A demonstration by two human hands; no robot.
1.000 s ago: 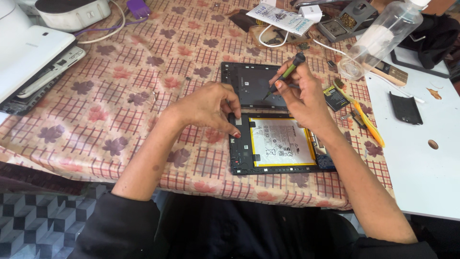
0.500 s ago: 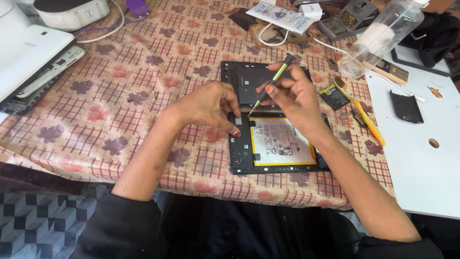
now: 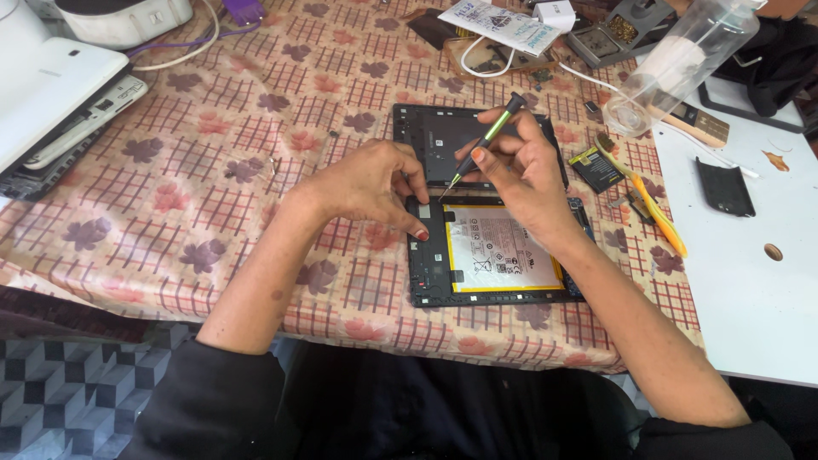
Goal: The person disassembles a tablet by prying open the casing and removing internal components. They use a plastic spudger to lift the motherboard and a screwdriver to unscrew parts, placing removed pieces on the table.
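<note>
The right hand (image 3: 524, 166) grips a slim green-and-black screwdriver (image 3: 481, 145), tip at the opened black tablet's (image 3: 430, 273) upper-left corner. The left hand (image 3: 375, 183) holds nothing, fingers pressing the frame steady; seating the tip squarely likely comes next.

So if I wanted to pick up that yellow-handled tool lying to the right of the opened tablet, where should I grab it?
Probably around the middle of the yellow-handled tool, coming down from above. It lies flat on the tablecloth, long and narrow, slanting toward the table's near right, so fingers should pinch across its width. Its sides look free; the white board lies just beyond.
</note>
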